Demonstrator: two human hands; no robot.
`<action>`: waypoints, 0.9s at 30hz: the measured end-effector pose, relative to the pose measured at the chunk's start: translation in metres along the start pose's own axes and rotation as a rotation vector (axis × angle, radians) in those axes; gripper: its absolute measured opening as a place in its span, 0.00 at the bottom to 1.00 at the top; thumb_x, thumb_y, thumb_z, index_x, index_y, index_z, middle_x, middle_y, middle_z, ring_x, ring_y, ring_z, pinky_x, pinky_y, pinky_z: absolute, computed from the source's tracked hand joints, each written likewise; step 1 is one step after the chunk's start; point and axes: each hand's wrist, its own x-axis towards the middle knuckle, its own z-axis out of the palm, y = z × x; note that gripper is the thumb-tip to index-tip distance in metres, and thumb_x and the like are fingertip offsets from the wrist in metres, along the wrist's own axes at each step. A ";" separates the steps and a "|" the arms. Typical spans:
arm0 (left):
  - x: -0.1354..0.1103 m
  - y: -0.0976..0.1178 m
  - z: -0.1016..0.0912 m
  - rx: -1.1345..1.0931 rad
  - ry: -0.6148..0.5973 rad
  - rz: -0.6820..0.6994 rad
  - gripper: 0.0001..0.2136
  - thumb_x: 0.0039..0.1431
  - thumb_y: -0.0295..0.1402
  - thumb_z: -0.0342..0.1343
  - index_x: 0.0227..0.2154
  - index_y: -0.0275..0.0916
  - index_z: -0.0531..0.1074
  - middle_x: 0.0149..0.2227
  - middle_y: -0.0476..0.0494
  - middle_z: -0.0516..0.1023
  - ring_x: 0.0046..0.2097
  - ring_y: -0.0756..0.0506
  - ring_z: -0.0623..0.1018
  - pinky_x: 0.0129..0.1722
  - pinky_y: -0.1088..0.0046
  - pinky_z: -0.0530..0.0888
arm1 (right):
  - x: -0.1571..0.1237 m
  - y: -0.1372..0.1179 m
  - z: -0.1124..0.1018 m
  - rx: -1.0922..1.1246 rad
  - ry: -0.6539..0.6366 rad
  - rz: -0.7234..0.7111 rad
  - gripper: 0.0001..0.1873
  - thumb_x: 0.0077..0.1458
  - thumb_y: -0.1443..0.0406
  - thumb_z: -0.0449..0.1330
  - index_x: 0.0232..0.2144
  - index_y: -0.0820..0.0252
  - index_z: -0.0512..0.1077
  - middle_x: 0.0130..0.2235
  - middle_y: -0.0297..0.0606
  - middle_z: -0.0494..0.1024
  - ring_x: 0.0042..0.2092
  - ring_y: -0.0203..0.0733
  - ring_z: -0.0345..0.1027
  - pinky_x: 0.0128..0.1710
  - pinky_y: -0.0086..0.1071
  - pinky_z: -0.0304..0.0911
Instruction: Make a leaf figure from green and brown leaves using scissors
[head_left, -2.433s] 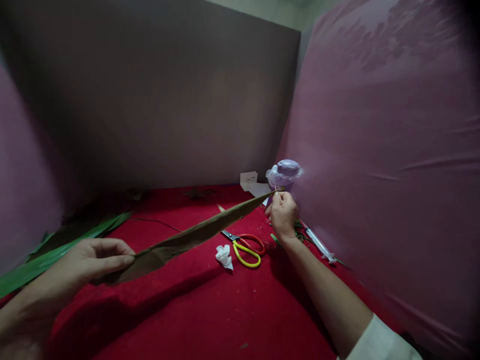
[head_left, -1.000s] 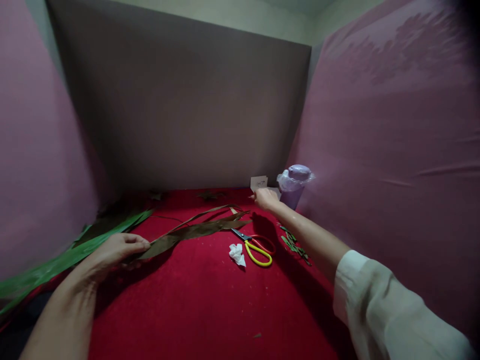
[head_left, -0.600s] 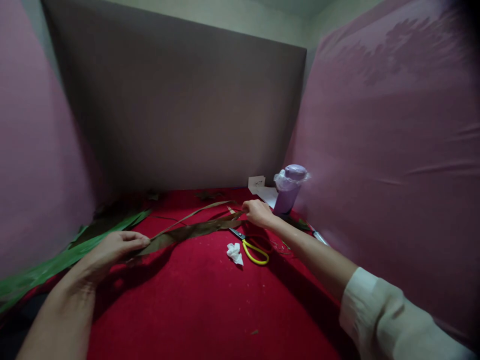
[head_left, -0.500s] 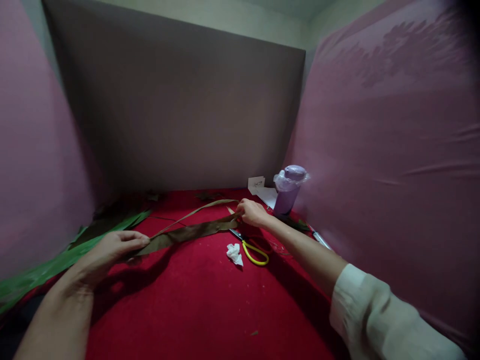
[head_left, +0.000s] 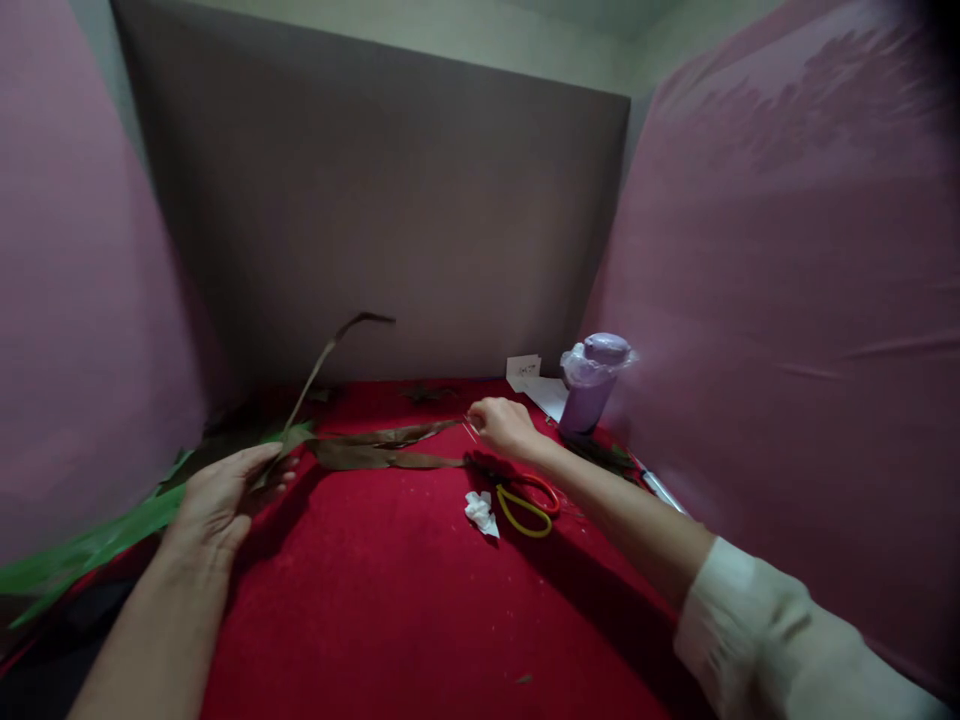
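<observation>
Long brown-green dried leaf strips [head_left: 352,455] stretch sideways above the red cloth. My left hand [head_left: 229,490] grips their left end between thumb and fingers; a thin, bent stem-like piece [head_left: 311,375] rises from that grip. At the other side, my right hand [head_left: 506,425] is closed in a pinch at the tip of the upper strip. Thin pale lines show by its fingertips, too fine to name. The lower strip reaches the scissors [head_left: 525,505], whose yellow and red handles lie on the cloth below my right wrist. Their blades are mostly hidden.
A crumpled white tissue [head_left: 481,514] lies left of the scissors. Behind my right hand stand a purple plastic-wrapped container [head_left: 589,395] and white papers [head_left: 546,397]. A pen-like tool [head_left: 661,490] lies at right, green leaves [head_left: 97,545] at left. Walls enclose the red-covered table [head_left: 375,610].
The strip has separated into two lengths, and a thin piece now sticks up from my left hand. My left hand has turned, its fingers now showing beyond the strip. The view has shifted slightly.
</observation>
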 end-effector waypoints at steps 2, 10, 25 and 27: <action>0.000 -0.005 0.006 0.019 -0.018 0.002 0.03 0.47 0.22 0.55 0.26 0.35 0.70 0.18 0.52 0.76 0.17 0.53 0.73 0.16 0.82 0.71 | -0.028 0.003 0.005 -0.009 -0.027 0.018 0.12 0.55 0.67 0.50 0.29 0.58 0.74 0.31 0.40 0.76 0.35 0.44 0.69 0.29 0.31 0.51; -0.016 -0.030 0.036 0.125 -0.233 -0.068 0.09 0.38 0.24 0.63 0.26 0.34 0.70 0.18 0.48 0.75 0.17 0.47 0.75 0.14 0.75 0.72 | -0.111 0.014 0.009 0.056 -0.124 0.007 0.05 0.52 0.64 0.55 0.27 0.60 0.69 0.32 0.38 0.71 0.30 0.37 0.64 0.25 0.28 0.45; -0.027 -0.058 0.057 0.026 -0.497 -0.240 0.11 0.39 0.18 0.63 0.23 0.34 0.66 0.21 0.45 0.74 0.24 0.47 0.78 0.26 0.72 0.76 | -0.120 0.039 0.008 0.436 -0.178 0.124 0.25 0.44 0.72 0.55 0.48 0.58 0.59 0.27 0.32 0.70 0.27 0.36 0.63 0.23 0.26 0.49; -0.030 -0.058 0.059 0.010 -0.552 -0.245 0.11 0.39 0.20 0.64 0.23 0.34 0.66 0.22 0.45 0.75 0.23 0.48 0.77 0.25 0.74 0.74 | -0.121 0.031 0.007 0.588 -0.137 0.170 0.28 0.45 0.68 0.58 0.50 0.59 0.57 0.26 0.30 0.68 0.26 0.35 0.63 0.22 0.25 0.51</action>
